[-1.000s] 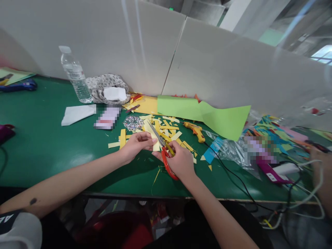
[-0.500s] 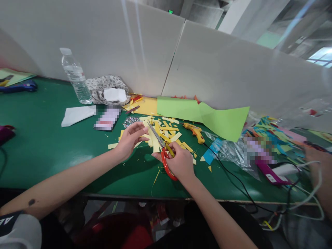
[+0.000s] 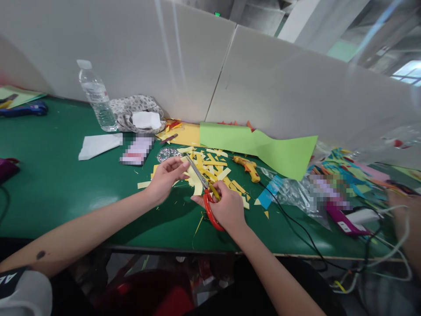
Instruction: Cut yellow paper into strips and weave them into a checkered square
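Note:
My left hand (image 3: 167, 179) pinches the top of a pale yellow paper strip (image 3: 198, 188), which curls down toward my right hand. Red-handled scissors (image 3: 210, 210) are gripped in my right hand (image 3: 229, 205), its fingers through the handles. Their blades point up and left along the strip, with the tip close to my left fingertips. Many yellow paper pieces (image 3: 215, 163) lie heaped behind the scissors. A yellow glue gun (image 3: 247, 168) rests to the right of the heap.
On the green table (image 3: 112, 210) are a water bottle (image 3: 98, 103), a patterned cloth bag (image 3: 136, 105), a phone (image 3: 137, 150), green paper (image 3: 230, 137), clear plastic and coloured strips. A black cord runs right. Another person's arm (image 3: 403, 219) is at the right edge.
The scissors' blades look closer together and lie more over the strip. The strip's lower end has curled. Both hands have shifted only slightly.

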{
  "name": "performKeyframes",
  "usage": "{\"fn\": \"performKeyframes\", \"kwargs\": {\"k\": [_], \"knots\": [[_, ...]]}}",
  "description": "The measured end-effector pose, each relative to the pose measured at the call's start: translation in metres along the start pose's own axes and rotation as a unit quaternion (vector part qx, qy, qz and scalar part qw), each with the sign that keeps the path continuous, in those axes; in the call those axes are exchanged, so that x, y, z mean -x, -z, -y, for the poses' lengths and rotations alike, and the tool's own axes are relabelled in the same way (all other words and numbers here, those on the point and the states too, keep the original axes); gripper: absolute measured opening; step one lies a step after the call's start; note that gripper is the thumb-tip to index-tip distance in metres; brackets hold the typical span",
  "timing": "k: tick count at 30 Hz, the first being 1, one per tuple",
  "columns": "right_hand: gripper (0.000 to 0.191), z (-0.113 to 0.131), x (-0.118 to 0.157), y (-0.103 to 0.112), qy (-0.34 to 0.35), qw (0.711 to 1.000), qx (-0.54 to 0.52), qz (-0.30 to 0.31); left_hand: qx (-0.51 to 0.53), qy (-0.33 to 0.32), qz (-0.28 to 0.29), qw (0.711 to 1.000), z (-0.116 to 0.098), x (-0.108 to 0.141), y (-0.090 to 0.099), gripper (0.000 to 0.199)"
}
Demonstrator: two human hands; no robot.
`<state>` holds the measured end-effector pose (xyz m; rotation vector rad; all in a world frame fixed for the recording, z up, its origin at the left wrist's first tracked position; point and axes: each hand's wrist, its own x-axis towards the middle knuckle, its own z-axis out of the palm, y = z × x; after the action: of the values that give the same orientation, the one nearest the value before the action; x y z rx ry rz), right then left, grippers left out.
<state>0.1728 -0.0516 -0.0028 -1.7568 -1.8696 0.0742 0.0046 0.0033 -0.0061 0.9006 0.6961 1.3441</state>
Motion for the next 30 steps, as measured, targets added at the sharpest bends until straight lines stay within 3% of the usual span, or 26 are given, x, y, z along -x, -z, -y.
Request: {"fn": "performKeyframes", "kwargs": {"k": [30], "knots": [[0.047,0.0017,-0.0033,0.0047,0.008,1.0,0.004,0.009,-0.033,0.048,0.059,0.997,0.0064,0.0063,-0.001,0.017]]}}
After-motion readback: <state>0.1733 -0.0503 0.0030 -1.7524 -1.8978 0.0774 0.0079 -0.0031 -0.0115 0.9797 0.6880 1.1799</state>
